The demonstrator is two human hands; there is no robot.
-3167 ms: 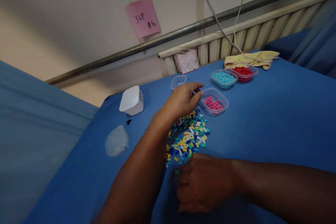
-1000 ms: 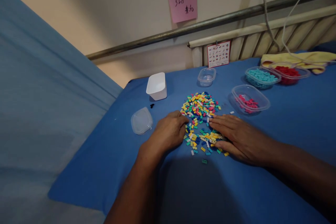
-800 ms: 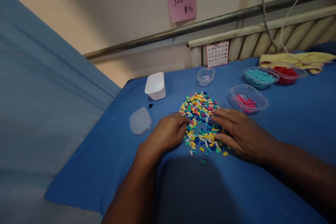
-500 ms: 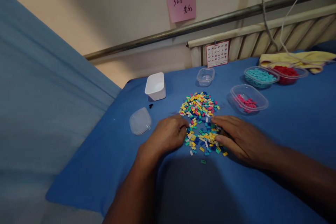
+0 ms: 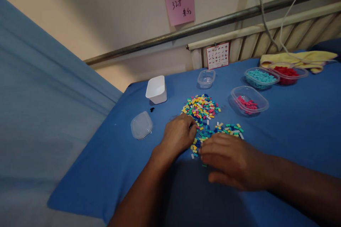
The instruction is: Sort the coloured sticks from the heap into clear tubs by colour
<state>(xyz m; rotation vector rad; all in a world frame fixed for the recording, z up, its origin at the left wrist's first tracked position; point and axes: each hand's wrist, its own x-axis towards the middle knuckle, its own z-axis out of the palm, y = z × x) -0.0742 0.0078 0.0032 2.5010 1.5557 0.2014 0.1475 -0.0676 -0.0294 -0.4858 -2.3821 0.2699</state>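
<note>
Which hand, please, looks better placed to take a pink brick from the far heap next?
Probably the left hand: its curled fingers are close to the heap, while the right hand is at the nearer scattered bricks, farther from it.

The blue-covered bench (image 5: 93, 166) carries a heap of mixed bricks (image 5: 201, 106). Loose bricks (image 5: 204, 133) spread in front of the heap. Left of it sit a white tub (image 5: 157, 90), a black scrap (image 5: 152, 109) and a clear lid (image 5: 141, 125); behind it, a small clear tub (image 5: 206, 79); to its right, a pink-brick tub (image 5: 252, 93); beyond that, a turquoise-brick tub (image 5: 262, 86), a red-brick tub (image 5: 302, 73) and a yellow cloth (image 5: 306, 56).
</note>
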